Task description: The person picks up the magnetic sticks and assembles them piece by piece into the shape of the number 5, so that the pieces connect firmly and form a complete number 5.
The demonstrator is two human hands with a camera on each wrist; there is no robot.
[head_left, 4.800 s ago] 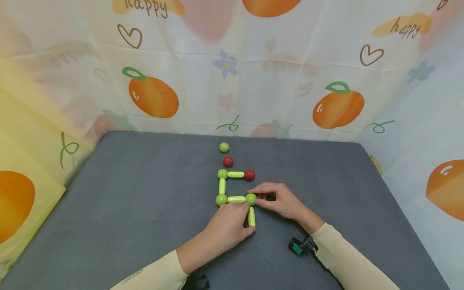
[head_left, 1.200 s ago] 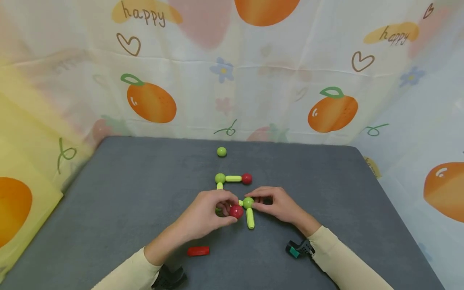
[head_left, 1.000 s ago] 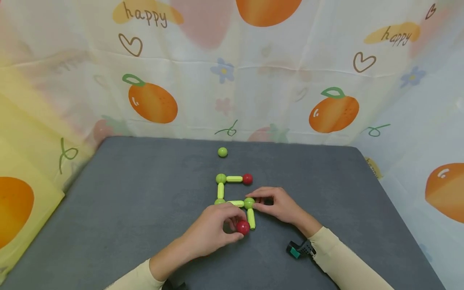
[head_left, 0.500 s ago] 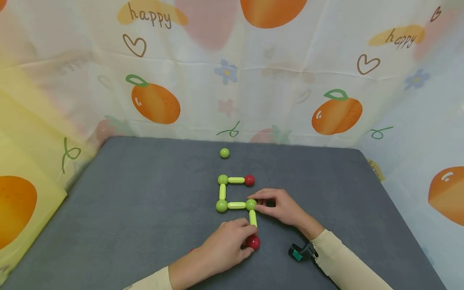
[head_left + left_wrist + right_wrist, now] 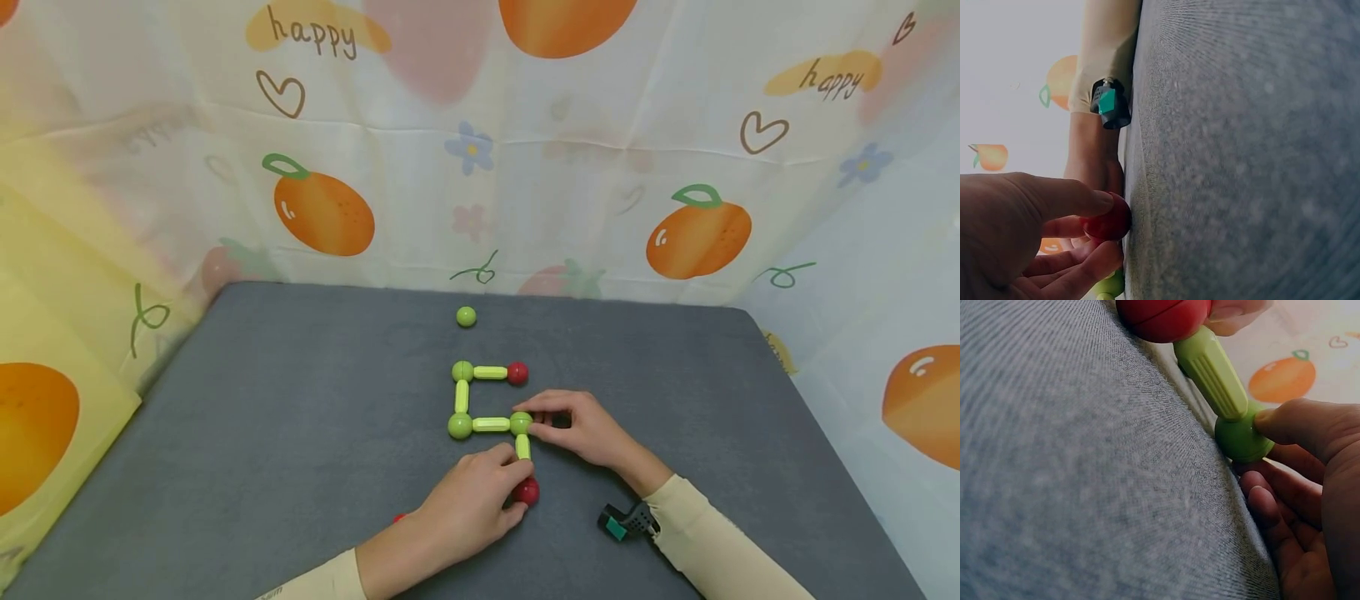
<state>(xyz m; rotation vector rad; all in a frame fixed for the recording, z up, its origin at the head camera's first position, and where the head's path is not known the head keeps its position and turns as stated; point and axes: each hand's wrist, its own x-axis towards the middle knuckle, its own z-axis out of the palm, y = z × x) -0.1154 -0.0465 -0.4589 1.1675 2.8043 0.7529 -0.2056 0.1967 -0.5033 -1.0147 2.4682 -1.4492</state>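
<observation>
A stick-and-ball figure of yellow-green rods and balls lies on the grey table. My left hand (image 5: 468, 504) pinches a red ball (image 5: 528, 492) between thumb and fingers, at the near end of the lowest rod (image 5: 522, 447). In the right wrist view that rod (image 5: 1213, 375) meets the red ball (image 5: 1163, 315) at one end and a green ball (image 5: 1244, 437) at the other. My right hand (image 5: 577, 425) grips this green corner ball (image 5: 521, 423). Another red ball (image 5: 517, 372) ends the figure's top rod (image 5: 491, 372). Left fingers partly cover the lowest rod.
A loose green ball (image 5: 466, 317) sits behind the figure. A bit of a red piece (image 5: 400, 517) peeks out beside my left forearm, which hides most of it. Patterned cloth (image 5: 420, 167) hangs behind the grey table (image 5: 300, 400).
The red ball that lay behind the figure was picked up by my left hand and brought to the lowest rod's near end. My right hand has kept its grip on the corner ball.
</observation>
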